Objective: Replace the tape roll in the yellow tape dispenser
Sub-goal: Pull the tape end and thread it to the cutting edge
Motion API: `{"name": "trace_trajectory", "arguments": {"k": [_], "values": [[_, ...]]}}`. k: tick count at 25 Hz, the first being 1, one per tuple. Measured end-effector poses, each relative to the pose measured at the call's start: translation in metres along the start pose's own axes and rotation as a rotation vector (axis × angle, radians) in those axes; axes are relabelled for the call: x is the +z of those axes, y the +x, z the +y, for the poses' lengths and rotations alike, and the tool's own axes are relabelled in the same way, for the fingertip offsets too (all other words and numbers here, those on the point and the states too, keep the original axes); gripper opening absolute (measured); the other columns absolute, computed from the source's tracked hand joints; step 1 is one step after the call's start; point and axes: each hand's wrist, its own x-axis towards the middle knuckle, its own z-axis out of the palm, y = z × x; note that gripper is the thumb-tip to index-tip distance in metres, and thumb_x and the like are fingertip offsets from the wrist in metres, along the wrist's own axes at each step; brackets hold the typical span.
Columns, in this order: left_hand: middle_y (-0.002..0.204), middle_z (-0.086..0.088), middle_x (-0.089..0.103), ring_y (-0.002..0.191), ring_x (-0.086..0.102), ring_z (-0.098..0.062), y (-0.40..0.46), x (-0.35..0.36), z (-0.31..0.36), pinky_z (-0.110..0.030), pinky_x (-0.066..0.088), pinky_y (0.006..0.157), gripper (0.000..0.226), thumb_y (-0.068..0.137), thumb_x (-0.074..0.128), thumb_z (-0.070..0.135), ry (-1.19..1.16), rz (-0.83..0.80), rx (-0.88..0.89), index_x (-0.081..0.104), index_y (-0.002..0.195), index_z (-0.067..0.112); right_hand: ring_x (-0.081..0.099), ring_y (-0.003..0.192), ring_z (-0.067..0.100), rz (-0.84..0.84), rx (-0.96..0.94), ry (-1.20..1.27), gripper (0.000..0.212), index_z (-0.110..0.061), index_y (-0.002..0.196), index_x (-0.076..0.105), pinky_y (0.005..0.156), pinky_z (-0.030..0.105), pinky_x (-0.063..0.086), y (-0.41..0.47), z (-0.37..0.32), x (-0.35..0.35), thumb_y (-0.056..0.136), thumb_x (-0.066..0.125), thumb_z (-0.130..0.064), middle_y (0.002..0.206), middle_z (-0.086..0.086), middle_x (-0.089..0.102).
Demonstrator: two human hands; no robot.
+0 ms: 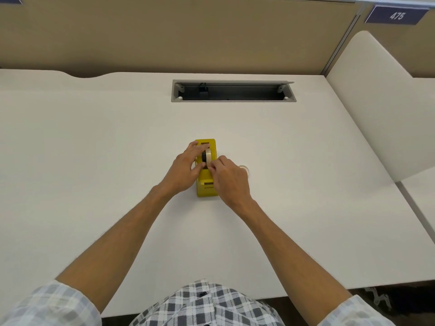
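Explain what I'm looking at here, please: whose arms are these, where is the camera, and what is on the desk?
There is no machine: a person wears a camera on the head, looking down at both bare arms. On the white desk stands a yellow tape dispenser with a tape roll seated in it. The left hand rests over the dispenser's left side; the right hand has its fingertips at the roll. Whether either has a firm grip is hard to tell. A second, clear roll peeks out behind the right hand. Farther back is an open cable tray.
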Motion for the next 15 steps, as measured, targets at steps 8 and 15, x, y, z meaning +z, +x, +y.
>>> {"name": "trace_trajectory", "arguments": {"k": [8,15], "values": [[0.159,-0.004,0.025,0.133,0.045,-0.029,-0.004,0.003,0.002,-0.048,0.039,0.11,0.055,0.096,0.052,0.013,0.007,-0.007,-0.032,0.035,0.146,0.028,0.061,0.072,0.024,0.0,-0.006,0.024,0.017,-0.005,0.09,0.068,0.052,0.029,0.036,-0.01,-0.005,-0.008,0.097,0.056,-0.014,0.082,0.009,0.065],[0.158,-0.005,0.024,0.128,0.049,-0.032,-0.004,0.004,0.003,-0.042,0.041,0.107,0.049,0.097,0.049,0.009,0.045,-0.014,-0.018,0.038,0.143,0.022,0.061,0.066,0.023,0.033,0.0,0.029,0.011,-0.005,0.083,0.069,0.048,0.032,0.046,-0.026,-0.01,-0.013,0.092,0.063,-0.009,0.077,0.008,0.065]]}}
